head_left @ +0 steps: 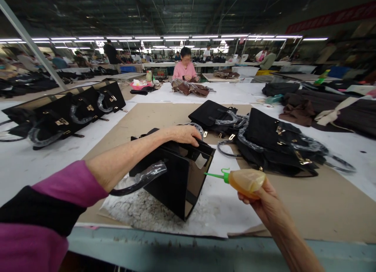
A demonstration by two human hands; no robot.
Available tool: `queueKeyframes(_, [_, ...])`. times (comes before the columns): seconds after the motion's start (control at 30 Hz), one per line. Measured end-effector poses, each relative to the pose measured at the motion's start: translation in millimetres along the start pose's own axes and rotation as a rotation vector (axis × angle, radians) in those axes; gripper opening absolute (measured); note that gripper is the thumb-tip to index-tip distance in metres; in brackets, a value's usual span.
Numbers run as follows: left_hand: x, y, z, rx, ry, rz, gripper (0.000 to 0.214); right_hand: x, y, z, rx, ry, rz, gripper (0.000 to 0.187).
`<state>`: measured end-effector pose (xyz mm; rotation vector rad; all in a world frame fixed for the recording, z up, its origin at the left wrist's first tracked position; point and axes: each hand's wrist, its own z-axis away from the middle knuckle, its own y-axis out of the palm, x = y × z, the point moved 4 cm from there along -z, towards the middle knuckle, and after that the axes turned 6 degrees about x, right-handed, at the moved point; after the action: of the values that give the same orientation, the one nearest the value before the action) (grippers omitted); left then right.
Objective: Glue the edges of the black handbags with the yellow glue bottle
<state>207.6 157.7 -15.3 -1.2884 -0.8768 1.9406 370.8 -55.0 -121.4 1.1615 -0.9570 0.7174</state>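
Note:
A black handbag [170,182] rests tilted on a stained white sheet [141,213], its tan lining showing on the open side. My left hand [186,134] is closed over the bag's upper edge, with the fingertips partly hidden. One plastic-wrapped handle [147,178] loops out toward me. In my right hand [264,197] is a squeeze bottle [246,182] of amber liquid, fingers wrapped round it. Its thin green nozzle points left, close to the bag's open edge; whether they touch I cannot tell.
More black handbags [270,143] lie at the right, and several stand in a row [79,107] at the left. Dark fabric [329,107] is piled far right. Across the table a person in pink [185,70] sits behind brown pieces [190,88]. The table's front edge [176,244] runs below.

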Motion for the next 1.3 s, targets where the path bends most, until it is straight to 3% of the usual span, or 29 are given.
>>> queueKeyframes(0.43, [-6,4.5,9,-0.022,-0.029,-0.026,0.014,-37,0,18,0.016,0.076,-0.033,0.045])
queueKeyframes(0.73, [-17,7.0,22,-0.075,-0.057,-0.101,0.013,-51,6,29,0.099,0.093,0.015,0.04])
queueKeyframes(0.93, [-34,13.0,43,-0.142,-0.095,-0.281,0.012,-58,14,37,0.103,0.169,0.015,0.042])
queueKeyframes(1.07, [-45,26.6,61,-0.117,-0.131,-0.462,0.014,-59,14,40,0.092,0.224,-0.035,0.041])
queueKeyframes(1.3, [-56,39.8,85,-0.143,-0.215,-0.677,0.022,-60,8,33,-0.037,0.234,-0.213,0.044])
